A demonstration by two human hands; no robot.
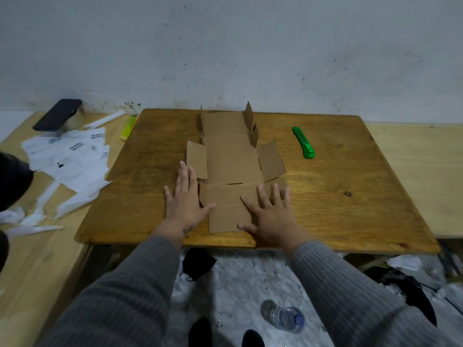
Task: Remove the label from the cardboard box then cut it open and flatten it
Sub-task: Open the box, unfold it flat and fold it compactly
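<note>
cardboard box [230, 169] lies cut open, mid-table, under spread fingers: left hand [186, 200] flat at its near-left edge, right hand [271, 214] pressing the near panel. light, stiff, springy at creases; the far flaps [249, 117] stand up and likely want palm pressure. green utility knife [303, 142] lies apart right; peeled labels [72, 156] left; nothing blocks.

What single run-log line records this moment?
stage: flattening | left hand: flat, box edge | right hand: flat on cardboard box | far flaps: upright | green cutter: set aside
</note>
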